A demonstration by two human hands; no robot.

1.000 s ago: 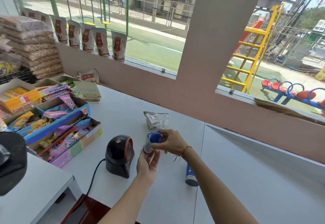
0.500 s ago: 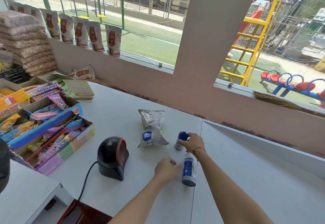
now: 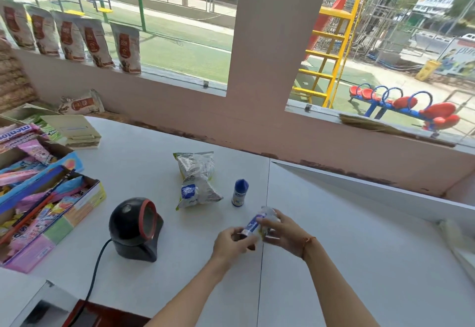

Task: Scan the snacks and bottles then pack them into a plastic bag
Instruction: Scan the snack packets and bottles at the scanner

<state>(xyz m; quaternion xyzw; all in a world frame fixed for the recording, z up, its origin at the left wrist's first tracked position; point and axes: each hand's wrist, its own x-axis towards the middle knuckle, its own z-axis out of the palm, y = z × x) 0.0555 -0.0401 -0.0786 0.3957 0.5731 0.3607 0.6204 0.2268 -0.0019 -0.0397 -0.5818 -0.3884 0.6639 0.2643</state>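
1. Bottle [image 3: 253, 224] held above the white counter [image 3: 334, 262], lower centre of frame; long axis slanted from lower left to upper right, dark cap end toward the lower left, blurred clear end toward the upper right.
2. Left hand [image 3: 232, 243] closed around the cap end, fingers curled; right hand [image 3: 281, 234] closed around the upper end, red thread at the wrist.
3. Second bottle [image 3: 239, 192] upright on the counter just above the hands, blue cap up, apart from them.
4. Snack bag [image 3: 196, 179] flat on the counter left of the upright bottle, long axis running top to bottom of frame, close beside but not touching.
5. Black scanner [image 3: 135, 226] left of the hands, red-ringed window facing right, cable trailing toward the lower left edge.
6. Open candy boxes [image 3: 43, 198] crowding the left edge of frame.
7. Counter bare and wide to the right of the seam, bounded by a raised white ledge [image 3: 372, 185] toward the upper right; narrow free strip between scanner and hands.
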